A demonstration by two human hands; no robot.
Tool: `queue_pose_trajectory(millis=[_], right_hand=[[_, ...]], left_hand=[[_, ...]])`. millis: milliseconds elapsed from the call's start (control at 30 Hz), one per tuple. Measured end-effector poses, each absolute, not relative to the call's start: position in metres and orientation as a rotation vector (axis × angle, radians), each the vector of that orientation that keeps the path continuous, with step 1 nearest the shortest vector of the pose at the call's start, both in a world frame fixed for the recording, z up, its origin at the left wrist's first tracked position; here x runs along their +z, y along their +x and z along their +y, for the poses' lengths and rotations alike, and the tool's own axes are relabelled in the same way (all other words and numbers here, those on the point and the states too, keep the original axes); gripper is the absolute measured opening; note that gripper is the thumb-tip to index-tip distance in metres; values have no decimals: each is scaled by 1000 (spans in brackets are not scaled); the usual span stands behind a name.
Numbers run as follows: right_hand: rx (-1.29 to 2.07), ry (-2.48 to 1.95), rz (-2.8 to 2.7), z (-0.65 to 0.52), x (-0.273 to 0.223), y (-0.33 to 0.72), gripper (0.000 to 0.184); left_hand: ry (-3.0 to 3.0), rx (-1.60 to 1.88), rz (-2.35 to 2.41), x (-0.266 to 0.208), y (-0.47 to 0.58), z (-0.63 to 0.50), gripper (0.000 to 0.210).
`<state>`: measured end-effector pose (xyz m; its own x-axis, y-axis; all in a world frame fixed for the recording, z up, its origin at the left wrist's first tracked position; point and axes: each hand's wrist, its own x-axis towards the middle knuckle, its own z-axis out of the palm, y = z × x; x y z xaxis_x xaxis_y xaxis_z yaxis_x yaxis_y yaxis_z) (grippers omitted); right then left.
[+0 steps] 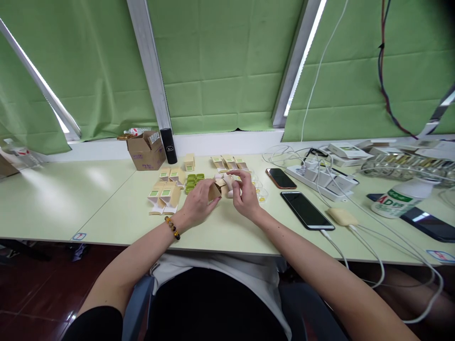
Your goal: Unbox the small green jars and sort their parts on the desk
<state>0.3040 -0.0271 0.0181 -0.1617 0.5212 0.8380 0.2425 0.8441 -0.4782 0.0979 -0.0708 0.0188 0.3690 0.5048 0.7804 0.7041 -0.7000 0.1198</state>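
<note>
My left hand (pixel 199 201), with a beaded bracelet at the wrist, is closed around a small tan cardboard box (pixel 214 191) whose open end faces right. At that end my right hand (pixel 246 194) has its thumb and forefinger curled about a whitish flap (pixel 227 182); the exact contact is hard to make out. Just behind my left hand sits a group of small green containers (pixel 192 182). Clear plastic pieces with yellow spots (pixel 262 193) lie partly hidden beyond my right hand.
More small boxes with open flaps stand at left (pixel 165 197) and behind (pixel 229 163). Farther back are a brown carton (pixel 145 151) and a black cylinder (pixel 168 146). To the right lie phones (pixel 307 210), a power strip (pixel 320 181), cables and a white bottle (pixel 403 198).
</note>
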Motion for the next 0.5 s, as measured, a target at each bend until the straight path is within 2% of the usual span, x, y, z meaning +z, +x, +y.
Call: queue_pose_trajectory(millis=[200,367,500], right_hand=[[307,-574,-1610,-21,25,305,30],[-44,-575,-1595,-16,32,311,27],[-243,-589,-1672,-15,31,315,34]], left_hand=[[-2441,-1318,-1092,25,97,-70,38],[-2435,-1310,-1116,22,96,-67,52],[-2408,-1303,-1096,16,96,-63,63]])
